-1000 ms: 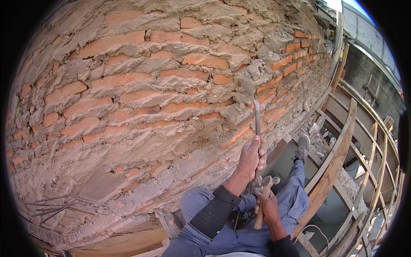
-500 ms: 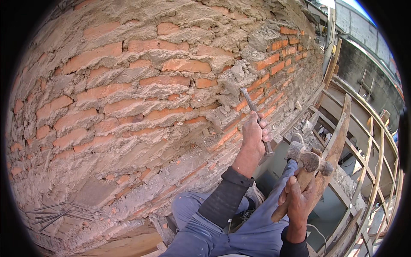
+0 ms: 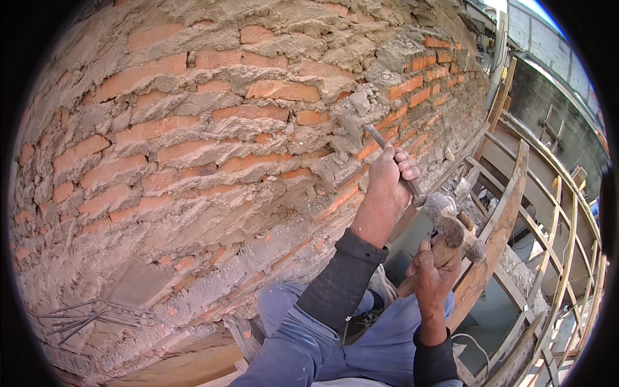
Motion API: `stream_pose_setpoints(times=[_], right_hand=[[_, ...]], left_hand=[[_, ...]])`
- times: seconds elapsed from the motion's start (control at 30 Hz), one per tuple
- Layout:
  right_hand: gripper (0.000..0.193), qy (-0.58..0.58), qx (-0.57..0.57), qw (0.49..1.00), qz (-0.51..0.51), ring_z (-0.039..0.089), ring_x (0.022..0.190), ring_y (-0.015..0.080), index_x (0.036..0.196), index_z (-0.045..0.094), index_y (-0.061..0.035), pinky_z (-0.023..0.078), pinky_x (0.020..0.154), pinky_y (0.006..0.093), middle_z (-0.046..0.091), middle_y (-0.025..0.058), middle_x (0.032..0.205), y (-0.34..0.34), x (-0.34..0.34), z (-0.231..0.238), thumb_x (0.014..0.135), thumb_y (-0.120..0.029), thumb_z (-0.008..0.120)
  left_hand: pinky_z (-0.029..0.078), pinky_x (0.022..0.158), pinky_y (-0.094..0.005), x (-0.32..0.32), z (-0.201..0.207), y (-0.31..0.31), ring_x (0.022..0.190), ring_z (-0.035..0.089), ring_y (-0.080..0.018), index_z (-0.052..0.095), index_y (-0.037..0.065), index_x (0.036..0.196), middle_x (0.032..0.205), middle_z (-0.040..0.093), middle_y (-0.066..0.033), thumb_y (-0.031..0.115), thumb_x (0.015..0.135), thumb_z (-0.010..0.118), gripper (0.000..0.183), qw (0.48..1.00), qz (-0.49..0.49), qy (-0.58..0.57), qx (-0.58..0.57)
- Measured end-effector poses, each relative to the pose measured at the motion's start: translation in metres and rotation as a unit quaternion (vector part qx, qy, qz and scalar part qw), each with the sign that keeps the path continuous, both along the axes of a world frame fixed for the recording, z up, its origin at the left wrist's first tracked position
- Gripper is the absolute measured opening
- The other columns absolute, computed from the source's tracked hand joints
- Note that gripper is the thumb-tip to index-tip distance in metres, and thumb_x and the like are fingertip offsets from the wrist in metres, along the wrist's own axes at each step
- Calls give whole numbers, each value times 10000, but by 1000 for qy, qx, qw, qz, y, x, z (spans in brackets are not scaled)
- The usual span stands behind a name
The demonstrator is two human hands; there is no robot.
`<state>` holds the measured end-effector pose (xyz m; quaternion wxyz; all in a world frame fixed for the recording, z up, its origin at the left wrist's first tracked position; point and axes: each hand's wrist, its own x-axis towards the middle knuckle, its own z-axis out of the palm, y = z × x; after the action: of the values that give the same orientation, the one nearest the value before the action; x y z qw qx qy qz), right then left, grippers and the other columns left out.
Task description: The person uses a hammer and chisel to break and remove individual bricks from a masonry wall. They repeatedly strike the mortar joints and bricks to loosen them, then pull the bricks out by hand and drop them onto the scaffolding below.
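Note:
My left hand point(image 3: 389, 174) is wrapped round a steel chisel point(image 3: 374, 136), whose tip meets the rough mortar of the brick wall point(image 3: 277, 90) beside a crumbled grey lump point(image 3: 361, 100). Its struck end pokes out below the fist. In my right hand point(image 3: 433, 277) is a hammer point(image 3: 451, 227) with a worn metal head and a wooden handle. The hammer head is right at the chisel's butt end, touching it or nearly so. The lower handle is partly hidden by my fingers.
Wooden planks and battens point(image 3: 516, 187) form a frame on the right, with a thick board point(image 3: 487, 258) beside my right hand. Bent steel bars point(image 3: 90, 319) lie at the wall's lower left. A grey wall point(image 3: 554, 106) stands beyond. My legs point(image 3: 361, 348) are bent below.
My right hand has swung the hammer up and left, bringing its head to the chisel's end. The left hand and chisel have shifted slightly.

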<state>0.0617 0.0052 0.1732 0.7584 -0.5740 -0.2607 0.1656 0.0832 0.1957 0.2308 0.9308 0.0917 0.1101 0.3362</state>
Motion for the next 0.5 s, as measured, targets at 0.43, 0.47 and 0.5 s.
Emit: stream_pose_setpoints(times=[0.43, 0.47, 0.5], right_hand=[[66, -33, -33, 998, -38, 517, 544, 119, 955, 502, -13, 443, 487, 247, 522, 60, 665, 4, -8, -4, 967, -29, 565], [66, -17, -34, 998, -45, 517, 549, 118, 945, 500, -13, 442, 488, 244, 520, 58, 666, -5, -12, 5, 966, -21, 562], [67, -25, 37, 997, -62, 515, 548, 119, 944, 498, -9, 442, 490, 246, 520, 58, 666, -11, -17, 15, 966, -22, 560]], left_hand=[[367, 437, -247, 1, -2, 12, 544, 363, -85, 400, 77, 889, 719, 409, 9, 267, 1088, 341, 281, 1000, -14, -4, -16], [365, 435, -246, 1, -5, 9, 539, 360, -85, 398, 79, 885, 712, 406, 10, 269, 1088, 341, 284, 1000, -10, 4, -18], [362, 433, -246, 2, -2, 6, 534, 358, -86, 397, 81, 881, 706, 403, 12, 270, 1088, 341, 286, 1000, -11, 12, -16]])
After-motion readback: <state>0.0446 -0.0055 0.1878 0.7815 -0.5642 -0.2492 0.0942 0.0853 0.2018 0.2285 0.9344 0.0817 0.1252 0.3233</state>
